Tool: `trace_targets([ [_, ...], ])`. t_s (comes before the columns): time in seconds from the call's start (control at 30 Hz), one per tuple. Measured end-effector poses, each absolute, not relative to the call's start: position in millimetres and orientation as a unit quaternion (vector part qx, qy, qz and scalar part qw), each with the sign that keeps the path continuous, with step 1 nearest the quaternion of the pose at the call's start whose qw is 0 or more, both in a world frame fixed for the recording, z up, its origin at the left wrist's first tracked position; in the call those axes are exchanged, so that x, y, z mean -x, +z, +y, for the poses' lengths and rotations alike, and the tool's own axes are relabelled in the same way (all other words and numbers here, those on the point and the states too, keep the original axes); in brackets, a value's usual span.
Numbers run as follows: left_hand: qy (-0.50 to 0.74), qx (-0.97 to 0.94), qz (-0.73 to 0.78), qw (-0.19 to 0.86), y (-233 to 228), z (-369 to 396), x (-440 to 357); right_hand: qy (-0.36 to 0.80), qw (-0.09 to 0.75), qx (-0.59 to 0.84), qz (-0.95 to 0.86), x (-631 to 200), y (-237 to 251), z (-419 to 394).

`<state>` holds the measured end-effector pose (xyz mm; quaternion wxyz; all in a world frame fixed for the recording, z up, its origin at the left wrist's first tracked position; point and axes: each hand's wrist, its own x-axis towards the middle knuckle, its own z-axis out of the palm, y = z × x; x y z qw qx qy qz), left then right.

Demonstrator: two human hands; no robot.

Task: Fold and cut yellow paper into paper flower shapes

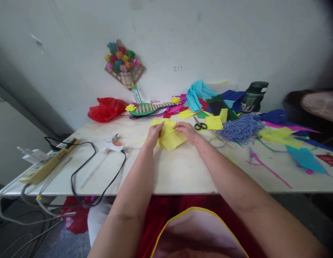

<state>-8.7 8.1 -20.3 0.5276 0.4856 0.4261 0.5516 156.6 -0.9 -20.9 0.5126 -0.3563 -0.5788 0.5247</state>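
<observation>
**Both hands on yellow paper, mid-table**

Left hand (155, 133) and right hand (188, 131) each pinch an edge of the yellow paper sheets (169, 138), a loose stack flat on the white table (169, 172). Looks like sorting or squaring the stack; next needs one thin sheet peeled off cleanly. Paper is thin, matte, roughly square. Scissors (200, 124) just beside the right hand; glue gun (112, 145) further left.
</observation>
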Motion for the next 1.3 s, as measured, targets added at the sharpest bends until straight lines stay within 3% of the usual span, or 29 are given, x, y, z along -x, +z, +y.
trace_targets([
  [0.8, 0.542, -0.601, 0.44, 0.389, -18.9, 2.0, 6.3, 0.557, 0.541, 0.337, -0.532, -157.3, -27.0, 7.0],
  [1.0, 0.548, -0.595, 0.441, 0.389, -19.8, 3.4, 5.5, 0.476, 0.547, 0.379, -0.575, -157.5, -28.3, 11.3],
  [1.2, 0.55, -0.586, 0.434, 0.408, -18.5, 2.4, 5.2, 0.242, 0.532, 0.415, -0.697, -158.3, -34.3, 19.4],
  [1.3, 0.55, -0.587, 0.437, 0.403, -18.0, 2.0, 5.6, 0.199, 0.53, 0.409, -0.716, -156.3, -33.2, 15.9],
])
